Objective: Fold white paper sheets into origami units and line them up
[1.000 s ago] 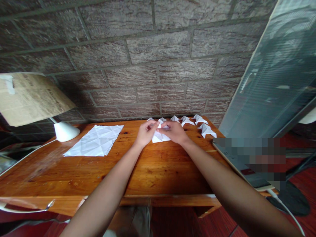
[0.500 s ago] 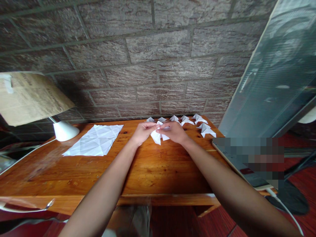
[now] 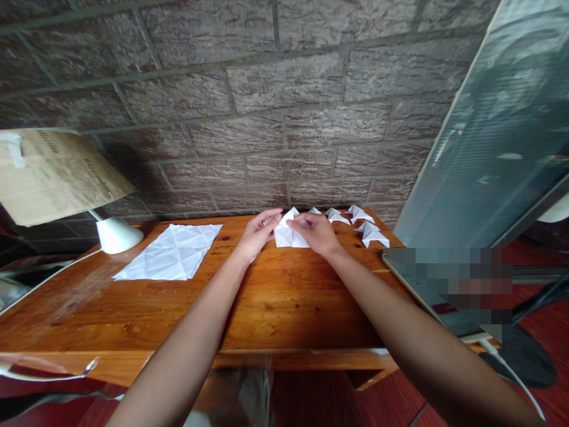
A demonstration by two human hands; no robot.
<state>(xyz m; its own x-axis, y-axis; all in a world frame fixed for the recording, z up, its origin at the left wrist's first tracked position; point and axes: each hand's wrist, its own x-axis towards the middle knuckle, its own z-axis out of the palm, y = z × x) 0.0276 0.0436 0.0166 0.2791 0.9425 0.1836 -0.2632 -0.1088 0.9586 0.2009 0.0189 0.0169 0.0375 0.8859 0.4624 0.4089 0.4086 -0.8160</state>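
Between my two hands is a piece of folded white paper [image 3: 291, 235], held just above the far part of the wooden table. My left hand [image 3: 259, 234] pinches its left side with thumb and fingers. My right hand [image 3: 317, 232] grips the right side, its thumb lying on the front of the paper. Behind and to the right stand several finished-looking folded paper pieces [image 3: 372, 235] with pointed corners; some of them are hidden behind my hands. A stack of creased white paper sheets [image 3: 173, 254] lies flat to the left.
A lamp with a paper shade [image 3: 62, 178] and white base [image 3: 119, 236] stands at the left. A tablet or laptop-like device [image 3: 438, 296], partly blurred out, rests at the right edge with a white cable [image 3: 518, 373]. A brick wall [image 3: 284, 118] rises behind the wooden table [image 3: 284, 314].
The paper in my hands has been turned, its points lifted so it now shows a broader, flatter face with a peak on top. My left fingers have shifted slightly upward.
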